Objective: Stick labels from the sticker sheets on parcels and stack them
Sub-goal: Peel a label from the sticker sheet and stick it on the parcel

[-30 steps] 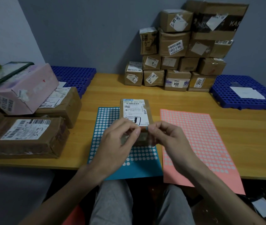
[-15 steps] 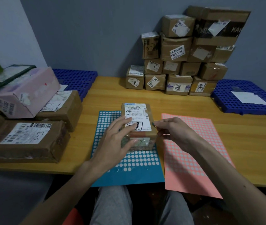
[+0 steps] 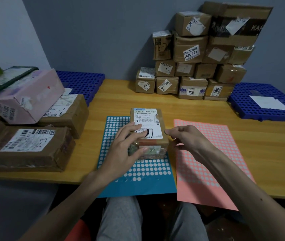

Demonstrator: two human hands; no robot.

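Observation:
A small brown parcel (image 3: 147,119) with a white shipping label lies on the upper part of the blue sticker sheet (image 3: 148,171) at the middle of the table. My left hand (image 3: 126,145) grips the parcel's near left corner, fingers on top and thumb on the taped front face. My right hand (image 3: 187,138) hovers at the parcel's right side with relaxed fingers, fingertips close to its edge, holding nothing that I can see. A pink sticker sheet (image 3: 208,153) lies to the right, under my right forearm.
A stack of brown labelled parcels (image 3: 190,54) stands against the back wall. At the left are large brown parcels (image 3: 28,146) and a pink box (image 3: 27,96). Blue perforated trays (image 3: 82,80) (image 3: 251,108) sit at the back left and right. Bare wooden table (image 3: 260,153) lies right of the pink sheet.
Both hands were pinched together at the parcel's near edge. Now my right hand has drawn off to the parcel's right side and my left hand has spread over the parcel's near left corner.

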